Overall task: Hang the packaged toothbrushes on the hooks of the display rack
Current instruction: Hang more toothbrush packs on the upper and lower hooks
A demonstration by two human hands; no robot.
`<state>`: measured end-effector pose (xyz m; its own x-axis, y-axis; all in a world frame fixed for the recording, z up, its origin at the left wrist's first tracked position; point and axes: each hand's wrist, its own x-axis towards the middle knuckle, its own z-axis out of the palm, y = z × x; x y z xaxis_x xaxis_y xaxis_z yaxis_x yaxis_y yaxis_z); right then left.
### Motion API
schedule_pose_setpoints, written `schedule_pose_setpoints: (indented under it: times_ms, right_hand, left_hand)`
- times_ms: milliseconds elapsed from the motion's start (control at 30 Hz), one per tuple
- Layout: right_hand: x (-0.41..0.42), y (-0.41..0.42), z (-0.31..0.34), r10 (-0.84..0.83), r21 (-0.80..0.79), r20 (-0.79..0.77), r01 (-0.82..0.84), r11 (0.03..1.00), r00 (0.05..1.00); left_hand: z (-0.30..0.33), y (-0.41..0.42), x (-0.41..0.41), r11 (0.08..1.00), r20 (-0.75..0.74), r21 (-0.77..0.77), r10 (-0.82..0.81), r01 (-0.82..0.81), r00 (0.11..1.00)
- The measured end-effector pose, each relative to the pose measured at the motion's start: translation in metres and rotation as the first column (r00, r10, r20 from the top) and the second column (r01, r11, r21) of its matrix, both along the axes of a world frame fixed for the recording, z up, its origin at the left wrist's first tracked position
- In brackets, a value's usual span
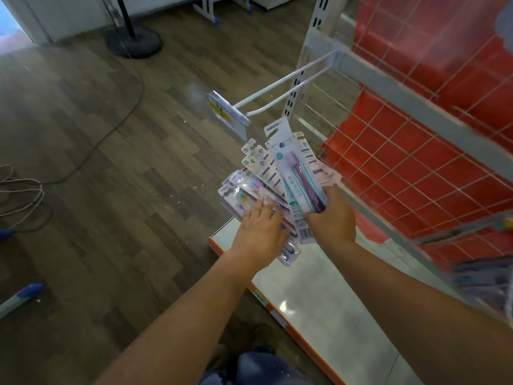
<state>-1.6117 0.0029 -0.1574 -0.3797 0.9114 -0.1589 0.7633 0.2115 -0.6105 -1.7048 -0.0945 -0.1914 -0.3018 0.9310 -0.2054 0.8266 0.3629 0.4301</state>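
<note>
Your right hand [331,215] is gripping a fanned bundle of packaged toothbrushes [280,184], fingers curled round its near end, while your left hand [261,232] is lying flat, fingers straight, on the left packs. The bundle is hovering just below the bare white hook [288,84], whose price tag holder [227,115] is hanging at its left tip beside the top pack. The red wire-grid rack [416,151] is rising on the right, above a white shelf [319,298]. A cable [111,129] is trailing across the wooden floor [83,218], far left.

A single head-worn camera looks forward and steeply down, close over both forearms. The left hand [259,232] and right hand [331,218] sit mid-frame; edges beyond them look blurred, perhaps from wide-angle distortion.
</note>
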Motion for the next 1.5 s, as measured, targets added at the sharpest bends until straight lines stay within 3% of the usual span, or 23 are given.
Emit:
schedule_pose_setpoints:
  times_ms: [67,133,300,400,500,667,900,1067,1300,1400,1500]
  right_hand:
    - [0.008,-0.015,0.004,-0.033,-0.020,0.005,0.033,0.999,0.999]
    - [0.015,-0.030,0.008,-0.045,-0.038,-0.012,0.045,0.998,0.999]
    - [0.033,-0.066,0.029,-0.147,-0.127,-0.137,0.130,0.983,0.980]
    - [0.047,-0.085,0.044,-0.202,-0.167,-0.221,0.167,0.972,0.954]
    - [0.060,-0.105,0.059,-0.253,-0.199,-0.310,0.197,0.960,0.916]
    - [0.069,-0.123,0.081,-0.256,-0.212,-0.406,0.182,0.960,0.877]
    - [0.069,-0.132,0.115,-0.248,-0.194,-0.473,0.174,0.965,0.845]
    - [0.077,-0.135,0.133,-0.256,-0.133,-0.498,0.219,0.967,0.828]
    - [0.082,-0.147,0.148,-0.251,-0.150,-0.546,0.202,0.968,0.799]
    - [0.081,-0.151,0.155,-0.238,-0.152,-0.556,0.184,0.971,0.796]
    - [0.081,-0.152,0.163,-0.231,-0.179,-0.588,0.154,0.972,0.775]
  left_hand:
    - [0.001,-0.011,0.010,0.999,0.101,0.042,0.010,-0.015,0.995]
    - [0.007,-0.021,0.022,0.992,0.315,0.087,0.065,-0.097,0.947]
    - [0.040,-0.038,0.037,0.945,0.754,0.080,0.152,-0.318,0.639]
    - [0.055,-0.046,0.044,0.924,0.886,0.004,0.174,-0.382,0.431]
    - [0.070,-0.057,0.049,0.911,0.923,-0.052,0.200,-0.409,0.328]
    - [0.093,-0.072,0.042,0.920,0.927,-0.063,0.198,-0.387,0.320]
    - [0.129,-0.083,0.035,0.913,0.966,-0.055,0.151,-0.404,0.209]
    - [0.142,-0.091,0.037,0.913,0.971,-0.048,0.137,-0.405,0.194]
    - [0.161,-0.092,0.053,0.878,0.964,0.027,0.103,-0.478,0.244]
    - [0.170,-0.092,0.057,0.884,0.949,0.095,0.059,-0.458,0.309]
    - [0.180,-0.090,0.056,0.896,0.948,0.131,0.011,-0.425,0.317]
